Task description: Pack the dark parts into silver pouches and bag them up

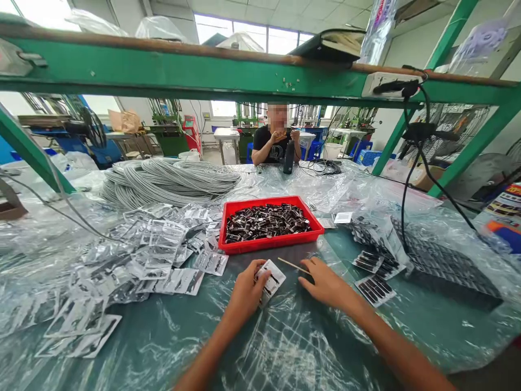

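1. The small white card (275, 277) with dark pieces on it is in the left hand (250, 283), tilted just above the tabletop (195, 331). The thumb and fingers of that hand are closed on its near left edge.
2. The right hand (328, 282) is loosely curled, with a thin stick (293, 265) between thumb and fingers. The stick points towards the left hand, its tip just beside the card; whether they touch, I cannot tell.
3. Just beyond both hands sits a red tray (271, 248) heaped with small dark parts (268, 220). Going by how full it is, I judge that a good many loose pieces are left.
4. To the left of the left hand spreads a large heap of clear packets (158, 244). Which of these are finished cannot be told, so how far along the work is stays uncertain; only the one card is in hand.
5. To the right of the right hand lie flat packs of black strips (375, 289), and past them a dark ridged stack (451, 269).
6. Farther out, beyond the left hand, rests a coil of grey cable (171, 182). Beyond the tray another person (264, 144) sits behind a dark bottle (288, 158), both hands raised.
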Motion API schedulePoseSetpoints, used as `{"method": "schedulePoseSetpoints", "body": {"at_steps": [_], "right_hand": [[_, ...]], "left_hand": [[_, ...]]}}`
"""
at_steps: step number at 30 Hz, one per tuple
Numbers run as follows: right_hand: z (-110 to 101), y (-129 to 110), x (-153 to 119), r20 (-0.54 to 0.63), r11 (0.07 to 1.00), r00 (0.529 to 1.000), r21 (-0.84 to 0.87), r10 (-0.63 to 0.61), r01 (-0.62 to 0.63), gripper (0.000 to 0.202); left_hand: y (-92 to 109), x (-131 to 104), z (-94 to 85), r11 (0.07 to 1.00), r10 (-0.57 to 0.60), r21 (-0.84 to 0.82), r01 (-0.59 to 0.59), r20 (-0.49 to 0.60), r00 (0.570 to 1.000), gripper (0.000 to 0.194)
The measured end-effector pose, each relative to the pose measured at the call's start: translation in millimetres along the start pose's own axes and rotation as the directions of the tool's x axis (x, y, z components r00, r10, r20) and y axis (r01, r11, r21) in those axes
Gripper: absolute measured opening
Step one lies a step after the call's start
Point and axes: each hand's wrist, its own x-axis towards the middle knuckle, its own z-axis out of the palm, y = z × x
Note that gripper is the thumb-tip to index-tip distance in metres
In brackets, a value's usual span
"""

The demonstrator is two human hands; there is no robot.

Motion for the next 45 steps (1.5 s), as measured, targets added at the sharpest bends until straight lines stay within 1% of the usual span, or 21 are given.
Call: {"method": "schedulePoseSetpoints", "body": {"at_steps": [2, 5, 6, 8, 11, 12, 15, 17, 19, 22, 24, 26, 28, 29, 31, 32, 34, 36, 40, 42, 45], "right_hand": [[3, -13, -1, -0.134, 0.968, 0.968, -0.168, -0.21, 0.187, 0.025], [13, -47, 21, -0.192, 0.885, 0.874, -0.245, -0.445, 0.397, 0.033], [18, -59, 35, -0.2, 0.87, 0.858, -0.259, -0.474, 0.42, 0.035], [28, -75, 66, -0.214, 0.872, 0.857, -0.268, -0.469, 0.41, 0.038], [40, -82, 112, -0.257, 0.915, 0.88, -0.168, -0.401, 0.367, 0.037], [42, -81, 125, -0.281, 0.929, 0.885, -0.114, -0.371, 0.353, 0.034], [43, -72, 152, -0.35, 0.958, 0.906, 0.067, -0.238, 0.278, 0.023], [40, -64, 162, -0.346, 0.959, 0.924, 0.165, -0.164, 0.232, 0.019], [35, -56, 169, -0.308, 0.95, 0.94, 0.218, -0.148, 0.221, 0.02], [26, -44, 174, -0.239, 0.946, 0.95, 0.204, -0.202, 0.252, 0.019], [19, -37, 177, -0.183, 0.951, 0.961, 0.197, -0.205, 0.24, 0.019], [13, -31, 178, -0.156, 0.961, 0.972, 0.19, -0.174, 0.202, 0.022], [12, -30, 178, -0.224, 0.974, 0.96, 0.112, -0.17, 0.198, 0.026], [14, -32, 177, -0.279, 0.974, 0.939, 0.044, -0.201, 0.221, 0.027], [24, -40, 174, -0.344, 0.953, 0.889, -0.082, -0.303, 0.292, 0.028], [31, -46, 171, -0.336, 0.937, 0.875, -0.122, -0.349, 0.327, 0.029], [48, -55, 167, -0.275, 0.913, 0.872, -0.162, -0.405, 0.374, 0.029], [63, -62, 163, -0.241, 0.913, 0.883, -0.178, -0.402, 0.367, 0.031], [72, -62, 162, -0.308, 0.95, 0.899, -0.115, -0.312, 0.29, 0.03], [68, -57, 165, -0.338, 0.965, 0.907, -0.009, -0.249, 0.262, 0.024], [57, -50, 170, -0.324, 0.954, 0.929, 0.173, -0.18, 0.245, 0.019]], "left_hand": [[0, 9, -9.8, 0.998, 0.004, -0.061, -0.012, -0.133, 0.991, 0.037], [8, 37, -17.1, 0.989, -0.035, -0.146, -0.007, -0.277, 0.96, 0.04], [12, 49, -17.7, 0.98, -0.051, -0.199, -0.012, -0.308, 0.95, 0.042], [18, 74, -17.5, 0.951, -0.075, -0.306, -0.054, -0.393, 0.917, 0.044], [21, 108, -17.9, 0.903, -0.083, -0.399, -0.156, -0.521, 0.849, 0.042], [20, 117, -19.2, 0.892, -0.073, -0.414, -0.182, -0.529, 0.845, 0.041], [13, 136, -25.9, 0.873, -0.026, -0.452, -0.185, -0.42, 0.907, 0.043], [9, 143, -31.3, 0.873, 0.005, -0.46, -0.163, -0.326, 0.945, 0.045], [7, 145, -35.9, 0.892, 0.05, -0.424, -0.159, -0.256, 0.965, 0.044], [5, 148, -41.1, 0.941, 0.096, -0.306, -0.144, -0.166, 0.981, 0.041], [2, 151, -43.6, 0.965, 0.074, -0.235, -0.117, -0.185, 0.98, 0.039], [-4, 155, -45.3, 0.976, 0.024, -0.204, -0.081, -0.267, 0.963, 0.035], [-11, 159, -45.5, 0.98, -0.035, -0.198, -0.035, -0.339, 0.94, 0.034], [-15, 160, -44.8, 0.976, -0.066, -0.219, -0.013, -0.35, 0.934, 0.035], [-20, 162, -41.8, 0.95, -0.115, -0.311, 0.003, -0.344, 0.932, 0.035], [-21, 161, -39.7, 0.928, -0.124, -0.372, -0.008, -0.329, 0.936, 0.036], [-19, 160, -35.5, 0.872, -0.11, -0.487, -0.057, -0.308, 0.945, 0.039], [-14, 156, -32.2, 0.831, -0.085, -0.546, -0.107, -0.314, 0.946, 0.044], [-8, 152, -29.8, 0.824, -0.068, -0.546, -0.149, -0.357, 0.932, 0.041], [-8, 152, -30.1, 0.834, -0.024, -0.526, -0.167, -0.337, 0.941, 0.039], [-7, 152, -31.4, 0.833, 0.028, -0.524, -0.177, -0.279, 0.96, 0.041]]}}
